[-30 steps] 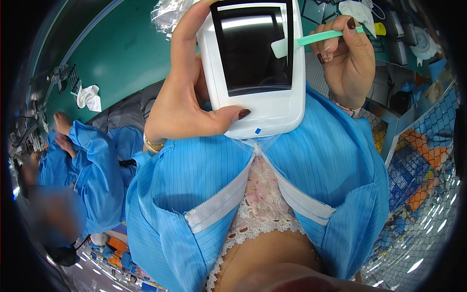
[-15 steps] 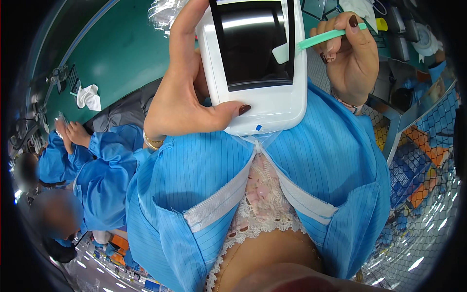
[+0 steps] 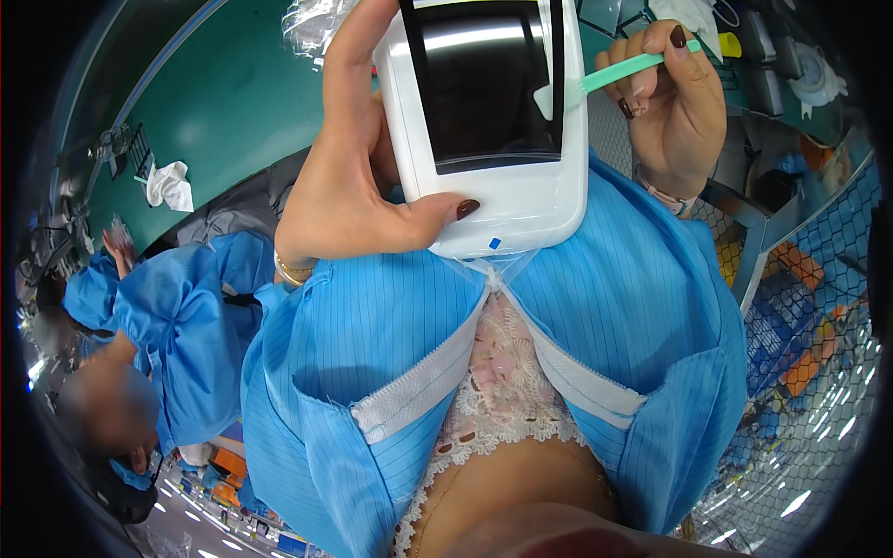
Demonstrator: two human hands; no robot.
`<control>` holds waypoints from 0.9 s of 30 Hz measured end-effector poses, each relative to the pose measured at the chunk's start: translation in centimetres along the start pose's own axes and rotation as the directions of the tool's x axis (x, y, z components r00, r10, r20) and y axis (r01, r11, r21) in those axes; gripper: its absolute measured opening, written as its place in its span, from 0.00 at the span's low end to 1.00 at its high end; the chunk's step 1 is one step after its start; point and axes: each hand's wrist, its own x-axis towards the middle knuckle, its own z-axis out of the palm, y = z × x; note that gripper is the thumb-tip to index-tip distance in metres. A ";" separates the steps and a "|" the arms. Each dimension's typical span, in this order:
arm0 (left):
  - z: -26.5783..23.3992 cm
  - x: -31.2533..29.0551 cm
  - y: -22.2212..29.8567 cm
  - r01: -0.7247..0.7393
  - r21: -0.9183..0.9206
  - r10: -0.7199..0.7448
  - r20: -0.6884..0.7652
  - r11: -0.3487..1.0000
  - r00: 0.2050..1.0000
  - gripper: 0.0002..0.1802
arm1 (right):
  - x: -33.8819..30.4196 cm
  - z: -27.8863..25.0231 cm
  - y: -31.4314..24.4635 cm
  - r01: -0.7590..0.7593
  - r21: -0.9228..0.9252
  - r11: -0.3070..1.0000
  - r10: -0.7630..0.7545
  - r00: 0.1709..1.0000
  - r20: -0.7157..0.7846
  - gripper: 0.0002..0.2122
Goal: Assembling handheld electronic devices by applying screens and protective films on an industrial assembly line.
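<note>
My left hand (image 3: 339, 177) is closed around the left side of a white handheld device (image 3: 507, 205), its thumb pressing on the lower front. A glossy black screen (image 3: 484, 93) fills most of the device's face, and a small blue mark sits near its bottom edge. My right hand (image 3: 688, 112) pinches the green handle of a cleaning swab (image 3: 621, 71) between thumb and fingers. The swab's flat white head lies over the screen's right edge; whether it touches the glass I cannot tell. The device's top end runs out of the picture.
A green worktable (image 3: 223, 112) stretches behind the device, with a crumpled white cloth (image 3: 169, 186) on it. Clear plastic wrap (image 3: 312, 28) lies beyond my left hand. To the left are co-workers in blue smocks (image 3: 186, 316). A metal frame with black mesh (image 3: 791, 251) stands on the right.
The swab's head has shifted a little to the right, toward the screen's edge, as my right hand moved slightly. My left hand and the device stay put. Co-workers at left have changed posture.
</note>
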 end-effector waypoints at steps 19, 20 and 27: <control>-0.5 -0.4 -0.1 0.028 -0.146 -0.020 0.055 0.989 0.998 0.66 | -0.4 -2.7 -1.6 0.047 0.291 0.955 0.000 0.987 -0.159 0.08; -0.6 -0.3 -0.1 0.030 -0.145 -0.022 0.055 0.989 0.998 0.66 | -0.4 -2.7 -1.7 0.048 0.302 0.952 -0.001 0.988 -0.154 0.08; -0.5 -0.2 0.1 0.067 -0.124 -0.062 0.042 0.990 0.997 0.66 | -0.3 -2.4 -1.6 0.032 0.326 0.945 0.018 0.989 -0.147 0.07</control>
